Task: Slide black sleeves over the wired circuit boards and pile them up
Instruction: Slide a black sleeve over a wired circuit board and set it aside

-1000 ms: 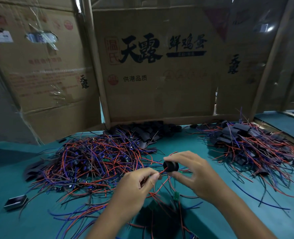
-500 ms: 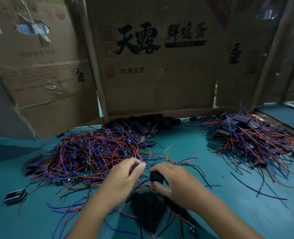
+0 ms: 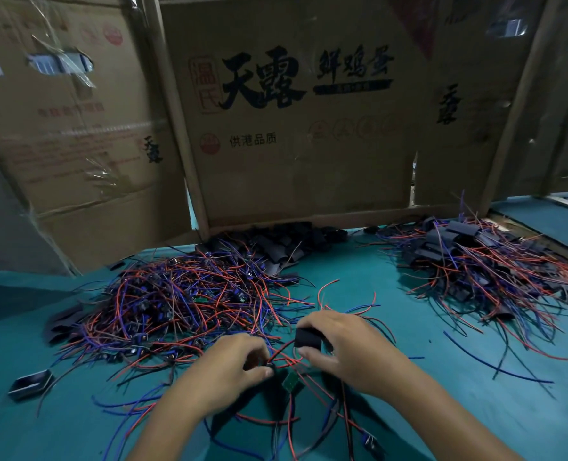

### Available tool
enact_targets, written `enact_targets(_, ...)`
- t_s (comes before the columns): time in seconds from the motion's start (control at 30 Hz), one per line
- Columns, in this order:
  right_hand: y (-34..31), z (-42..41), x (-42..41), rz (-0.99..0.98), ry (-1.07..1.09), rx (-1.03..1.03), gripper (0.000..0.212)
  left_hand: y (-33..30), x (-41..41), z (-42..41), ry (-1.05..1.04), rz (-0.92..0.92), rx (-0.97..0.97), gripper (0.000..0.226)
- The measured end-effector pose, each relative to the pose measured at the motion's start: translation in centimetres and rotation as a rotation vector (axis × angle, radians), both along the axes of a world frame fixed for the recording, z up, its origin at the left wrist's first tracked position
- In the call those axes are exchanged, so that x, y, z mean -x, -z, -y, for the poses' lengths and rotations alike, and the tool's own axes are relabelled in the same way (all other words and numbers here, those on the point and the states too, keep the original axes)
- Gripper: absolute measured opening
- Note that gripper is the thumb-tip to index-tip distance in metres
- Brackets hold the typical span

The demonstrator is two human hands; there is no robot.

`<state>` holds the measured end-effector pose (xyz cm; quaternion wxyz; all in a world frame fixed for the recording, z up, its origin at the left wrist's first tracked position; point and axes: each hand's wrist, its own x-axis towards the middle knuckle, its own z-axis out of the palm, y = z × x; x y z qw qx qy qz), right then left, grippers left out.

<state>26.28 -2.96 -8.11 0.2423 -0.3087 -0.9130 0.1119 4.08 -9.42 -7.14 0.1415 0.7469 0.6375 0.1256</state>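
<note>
My right hand (image 3: 349, 351) pinches a black sleeve (image 3: 307, 338) between thumb and fingers, low over the teal table (image 3: 392, 410). My left hand (image 3: 224, 371) pinches the red wires just left of it, at the thumb tip. A small green circuit board (image 3: 291, 382) hangs from those wires below and between both hands. A big tangle of unsleeved wired boards (image 3: 176, 307) lies to the left. Loose black sleeves (image 3: 286, 242) are heaped at the back centre. The pile of sleeved boards (image 3: 475, 267) sits at the right.
Tall cardboard boxes (image 3: 292, 128) wall off the back of the table. Two loose black sleeves (image 3: 31, 384) lie at the left front edge. Stray red and blue wires (image 3: 495, 364) trail across the table right of my hands.
Both hands dropped from chest height down close to the table with the sleeve and wires. The green board now hangs clear below the hands.
</note>
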Motion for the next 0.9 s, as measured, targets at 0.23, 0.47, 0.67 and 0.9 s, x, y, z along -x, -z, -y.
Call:
enact_targets(0.23, -0.2, 0.1, 0.0, 0.074, 0.018, -0.035, 0.032, -0.6, -0.4, 0.1, -0.053, 0.238, -0.18, 0.02)
enact_targets(0.47, -0.6, 0.3, 0.3, 0.025, -0.057, 0.023, 0.031, -0.9, -1.2, 0.1, 0.052, 0.434, -0.293, 0.025)
enact_targets(0.67, -0.7, 0.3, 0.1, -0.026, -0.074, 0.035, 0.03, -1.0, -2.0, 0.1, 0.076, 0.505, -0.368, 0.02)
enact_targets(0.9, -1.1, 0.1, -0.2, -0.088, -0.092, 0.032, 0.035, -1.8, -1.9, 0.5, 0.062, 0.597, -0.326, 0.009)
